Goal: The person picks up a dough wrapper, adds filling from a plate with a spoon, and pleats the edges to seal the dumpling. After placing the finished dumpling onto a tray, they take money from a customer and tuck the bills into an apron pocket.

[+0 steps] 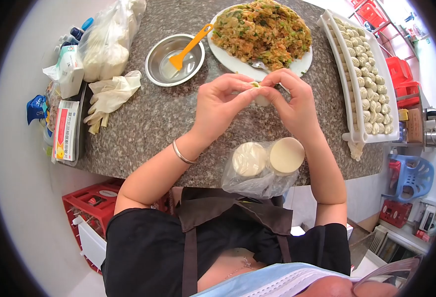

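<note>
Sitting at the near edge of the granite table [144, 128], a plastic bag holds two stacks of round wrappers [265, 158], just beyond the person's apron. Past it both hands meet above the tabletop. The left hand [218, 105] and the right hand [293, 105] are closed toward each other, thumbs and forefingers pinching one small dumpling [261, 97] between them. Its pale body shows below the fingers, with a fleck of green filling at the top. A bracelet [182, 153] circles the left wrist. Farther back on the left lie pale gloves [111, 95], and beyond them a steel bowl [161, 52] with an orange scraper [191, 47] resting in it. Directly beyond the hands stands a white plate [303, 66] heaped with chopped filling [262, 30], a spoon [259, 64] at its near edge. Along the right, running far, a white tray [351, 137] carries packed rows of finished dumplings. By this showing the work looks well under way but far from over: the tray is nearly full, yet a large mound of filling and thick stacks of wrappers remain. The dumpling in hand seems only partly pinched shut.
</note>
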`<action>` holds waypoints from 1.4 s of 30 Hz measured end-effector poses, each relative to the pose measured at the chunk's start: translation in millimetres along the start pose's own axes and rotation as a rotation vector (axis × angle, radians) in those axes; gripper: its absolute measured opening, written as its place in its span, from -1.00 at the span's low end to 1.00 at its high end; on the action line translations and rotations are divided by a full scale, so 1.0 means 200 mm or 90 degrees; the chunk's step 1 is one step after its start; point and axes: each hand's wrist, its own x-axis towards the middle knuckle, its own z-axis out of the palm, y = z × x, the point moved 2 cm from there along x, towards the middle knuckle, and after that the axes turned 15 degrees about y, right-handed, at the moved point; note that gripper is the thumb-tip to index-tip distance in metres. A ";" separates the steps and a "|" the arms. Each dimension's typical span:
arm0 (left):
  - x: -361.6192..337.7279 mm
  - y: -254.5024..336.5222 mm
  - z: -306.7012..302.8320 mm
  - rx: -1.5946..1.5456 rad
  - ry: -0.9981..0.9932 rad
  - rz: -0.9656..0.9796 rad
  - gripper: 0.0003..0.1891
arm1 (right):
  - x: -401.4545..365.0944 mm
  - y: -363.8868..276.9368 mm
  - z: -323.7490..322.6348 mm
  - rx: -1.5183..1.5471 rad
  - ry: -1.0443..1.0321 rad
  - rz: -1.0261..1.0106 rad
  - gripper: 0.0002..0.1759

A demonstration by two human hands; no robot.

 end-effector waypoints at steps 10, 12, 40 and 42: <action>0.00 0.01 0.01 0.011 -0.023 0.017 -0.90 | 0.01 0.01 -0.01 0.009 0.006 0.045 -0.90; 0.00 0.01 0.00 0.004 -0.015 -0.004 -0.90 | 0.00 0.02 0.00 -0.014 0.008 0.026 -0.90; -0.02 -0.06 0.01 -0.207 0.023 -0.269 -0.89 | -0.01 0.02 0.03 -0.001 0.033 0.039 -0.92; -0.02 -0.06 0.00 -0.215 0.004 -0.282 -0.89 | -0.01 0.03 0.03 0.016 0.031 0.044 -0.91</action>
